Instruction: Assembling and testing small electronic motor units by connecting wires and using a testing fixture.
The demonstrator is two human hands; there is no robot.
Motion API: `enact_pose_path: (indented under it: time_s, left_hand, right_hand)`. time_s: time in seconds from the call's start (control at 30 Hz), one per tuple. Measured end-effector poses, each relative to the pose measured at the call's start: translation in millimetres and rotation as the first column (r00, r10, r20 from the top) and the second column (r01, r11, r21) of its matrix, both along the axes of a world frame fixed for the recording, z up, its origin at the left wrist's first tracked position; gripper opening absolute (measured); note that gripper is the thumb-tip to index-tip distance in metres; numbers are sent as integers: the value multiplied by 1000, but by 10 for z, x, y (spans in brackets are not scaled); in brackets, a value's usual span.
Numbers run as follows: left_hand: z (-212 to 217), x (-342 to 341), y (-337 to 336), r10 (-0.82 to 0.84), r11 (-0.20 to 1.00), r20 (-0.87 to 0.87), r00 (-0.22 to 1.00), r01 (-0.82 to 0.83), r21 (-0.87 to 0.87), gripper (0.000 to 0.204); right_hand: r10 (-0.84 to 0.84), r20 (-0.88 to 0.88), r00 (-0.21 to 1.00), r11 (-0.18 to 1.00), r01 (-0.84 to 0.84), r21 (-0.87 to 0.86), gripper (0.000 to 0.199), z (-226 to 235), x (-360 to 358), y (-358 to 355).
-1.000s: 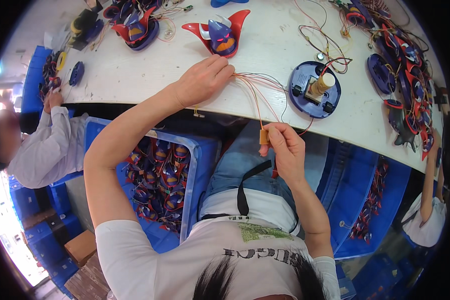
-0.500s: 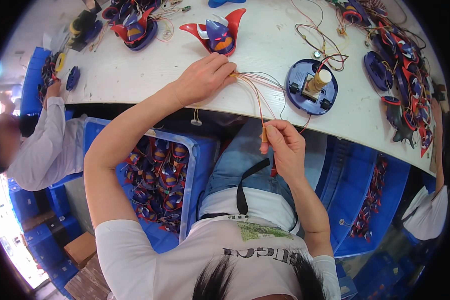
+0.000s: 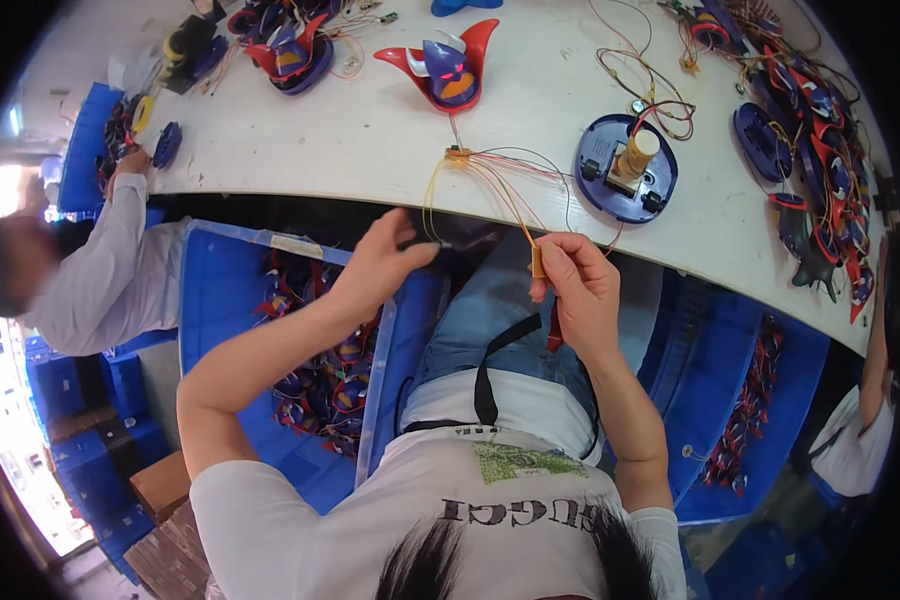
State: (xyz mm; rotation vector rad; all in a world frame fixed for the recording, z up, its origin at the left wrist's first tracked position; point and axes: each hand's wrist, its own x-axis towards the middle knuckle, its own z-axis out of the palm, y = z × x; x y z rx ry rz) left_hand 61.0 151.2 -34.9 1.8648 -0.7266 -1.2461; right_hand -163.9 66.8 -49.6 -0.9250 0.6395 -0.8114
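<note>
My left hand [image 3: 380, 268] is below the table edge, its fingertips pinched on the end of a yellow wire [image 3: 428, 205]. That wire rises to a small tan connector [image 3: 457, 154] on the white table [image 3: 370, 140]. Red and orange wires [image 3: 500, 185] fan from the connector down to my right hand [image 3: 582, 292]. The right hand grips a small tan cylindrical part [image 3: 538, 262] at the wire ends, and a red piece [image 3: 554, 330] shows under its palm. A blue round base with a cream cylinder [image 3: 625, 168] lies just beyond the right hand.
A red-and-blue horned toy head [image 3: 450, 68] sits further back, with another [image 3: 290, 55] to its left. Several blue and red parts with wires [image 3: 820, 150] pile at the table's right. Blue crates of parts stand at left [image 3: 315, 375] and right [image 3: 745, 420]. A co-worker's white sleeve [image 3: 100, 270] reaches in from the left.
My left hand has left the table top and come down below its edge, drawing the yellow wire with it. The right hand has stayed almost in place with the tan part.
</note>
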Motion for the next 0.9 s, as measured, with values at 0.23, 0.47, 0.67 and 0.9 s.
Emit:
enact_pose_path:
  time_s: [0.23, 0.47, 0.67, 0.9]
  left_hand:
    - [-274, 66, -396, -318, 932, -86, 944, 328, 155, 31]
    - [-49, -109, -247, -167, 927, -559, 812, 322, 191, 23]
    - [63, -280, -57, -34, 972, -769, 639, 199, 122, 29]
    - [152, -580, 55, -20, 999, -843, 538, 45, 5, 15]
  right_hand:
    - [-5, 49, 999, 1000, 6, -13, 16, 72, -10, 56]
    - [-19, 50, 999, 1000, 19, 0, 16, 39, -53, 44]
    - [-4, 47, 999, 1000, 3, 5, 15, 48, -39, 19]
    - [20, 0, 1000, 1000, -20, 1, 15, 46, 38, 68]
